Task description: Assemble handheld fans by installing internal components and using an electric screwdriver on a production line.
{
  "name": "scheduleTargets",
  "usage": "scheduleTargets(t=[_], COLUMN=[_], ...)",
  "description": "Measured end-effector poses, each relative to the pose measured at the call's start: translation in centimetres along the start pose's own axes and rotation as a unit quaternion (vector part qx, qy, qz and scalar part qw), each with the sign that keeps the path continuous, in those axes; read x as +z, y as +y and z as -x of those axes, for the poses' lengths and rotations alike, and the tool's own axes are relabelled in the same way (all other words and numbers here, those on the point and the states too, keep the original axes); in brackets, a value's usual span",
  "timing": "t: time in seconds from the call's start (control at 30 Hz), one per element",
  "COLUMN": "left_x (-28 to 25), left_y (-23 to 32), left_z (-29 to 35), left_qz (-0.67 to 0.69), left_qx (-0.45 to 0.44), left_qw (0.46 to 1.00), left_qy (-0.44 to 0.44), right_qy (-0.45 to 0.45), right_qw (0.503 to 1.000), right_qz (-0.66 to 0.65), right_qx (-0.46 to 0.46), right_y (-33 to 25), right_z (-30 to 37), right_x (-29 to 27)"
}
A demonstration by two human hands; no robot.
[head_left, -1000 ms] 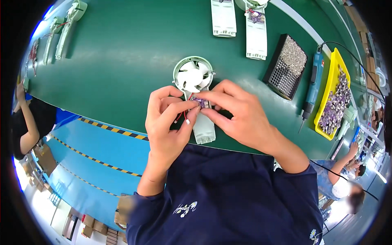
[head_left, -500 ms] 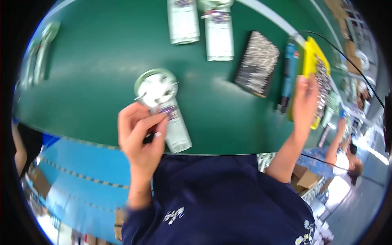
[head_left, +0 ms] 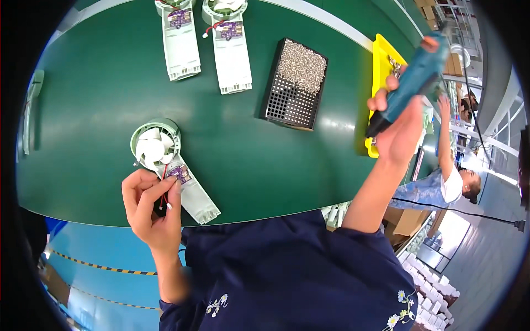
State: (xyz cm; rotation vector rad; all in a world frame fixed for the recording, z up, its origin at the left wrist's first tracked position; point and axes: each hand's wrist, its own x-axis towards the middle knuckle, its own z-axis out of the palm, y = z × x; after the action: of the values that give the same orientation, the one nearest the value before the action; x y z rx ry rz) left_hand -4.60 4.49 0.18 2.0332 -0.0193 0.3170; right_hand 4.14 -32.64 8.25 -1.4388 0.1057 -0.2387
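Observation:
On the green table lies a handheld fan half with white blades inside a round pale green ring. My left hand is closed in a pinch at the near edge of its small purple circuit board; red and black wires with white plugs hang by the fingers. My right hand grips a teal electric screwdriver, raised above the yellow tray, its black nose tilted down to the left. The screwdriver is slightly blurred, and its bit cannot be made out.
Two more fan halves with purple boards lie at the far side. A black perforated block, partly filled with small metal screws, stands mid-table. A dark cable runs on the right. Another person sits at the right.
My right hand has picked up the screwdriver from the table and lifted it over the yellow tray. My left hand stays pinching at the board. The whole view has shifted, moving table items leftward.

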Motion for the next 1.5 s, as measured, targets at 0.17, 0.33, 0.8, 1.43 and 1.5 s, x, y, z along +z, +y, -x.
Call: scheduleTargets(t=[0.17, 0.33, 0.8, 1.43, 1.5], left_x=[-0.1, 0.0, 0.1, 0.1, 0.2], left_y=[-0.3, 0.1, -0.3, -0.3, -0.3], left_z=[0.2, 0.3, 0.0, -0.5, -0.5], left_qz=[0.001, 0.0, -0.001, 0.006, 0.006], left_qx=[0.006, -0.006, -0.002, -0.007, -0.003], left_qw=[1.0, 1.0, 1.0, 1.0, 1.0], left_qy=[0.007, 0.007, 0.004, 0.004, 0.004], right_qy=[-0.083, -0.094, -0.034, -0.126, -0.122], right_qw=[0.954, 0.916, 0.951, 0.93, 0.931], right_qz=[-0.241, -0.239, -0.164, -0.192, -0.199], right_qx=[-0.154, -0.308, -0.261, -0.286, -0.281], right_y=[0.7, 3.3, 6.2, 7.3, 6.9], right_z=[-1.8, -3.3, -4.2, -4.3, -4.1], right_x=[5.5, 8.7, 8.8, 10.5, 10.6])
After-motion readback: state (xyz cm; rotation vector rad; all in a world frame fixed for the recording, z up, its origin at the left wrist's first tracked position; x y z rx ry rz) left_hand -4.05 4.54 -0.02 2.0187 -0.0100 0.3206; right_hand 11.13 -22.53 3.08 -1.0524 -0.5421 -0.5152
